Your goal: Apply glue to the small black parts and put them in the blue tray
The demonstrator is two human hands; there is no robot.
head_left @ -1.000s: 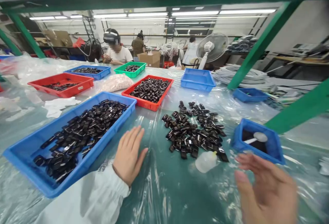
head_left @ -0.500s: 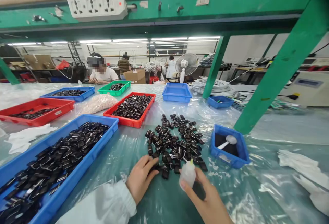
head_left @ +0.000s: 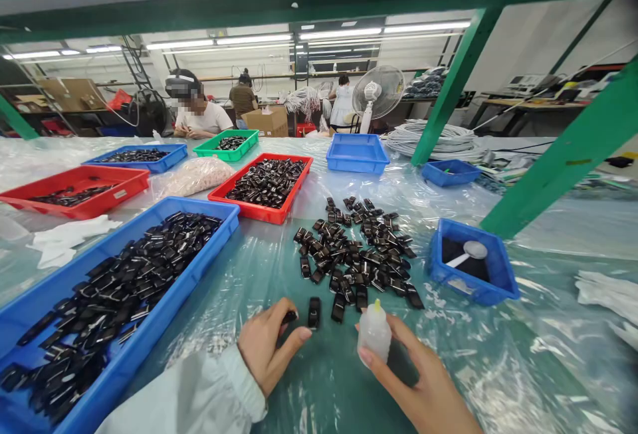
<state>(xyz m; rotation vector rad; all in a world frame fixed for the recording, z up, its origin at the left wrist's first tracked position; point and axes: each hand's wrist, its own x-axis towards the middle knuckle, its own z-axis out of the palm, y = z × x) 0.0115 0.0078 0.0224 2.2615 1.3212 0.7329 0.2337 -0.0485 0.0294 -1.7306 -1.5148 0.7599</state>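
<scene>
My left hand point(head_left: 272, 342) has its fingers curled around a small black piece point(head_left: 289, 317), of which only a part shows. Just to its right, a single black piece point(head_left: 314, 313) lies on the green plastic-covered table point(head_left: 319, 381). My right hand point(head_left: 416, 371) grips a translucent white bottle point(head_left: 375, 334) with a yellowish tip pointing up. Beyond both hands spreads a loose pile of black pieces point(head_left: 356, 248). A long blue tray point(head_left: 199, 274) full of similar pieces stands at the left.
At the right, a blue bin point(head_left: 491, 288) holds dark material and a white scoop point(head_left: 467, 254). Red trays, including one of black pieces point(head_left: 286, 211), stand farther back. A green post point(head_left: 548, 175) slants at the right. A person point(head_left: 202, 115) sits across the table.
The view has tilted down and shifted left. My left hand has drawn back from the pile with a black piece, and a single piece now shows beside it. My right hand still holds the bottle.
</scene>
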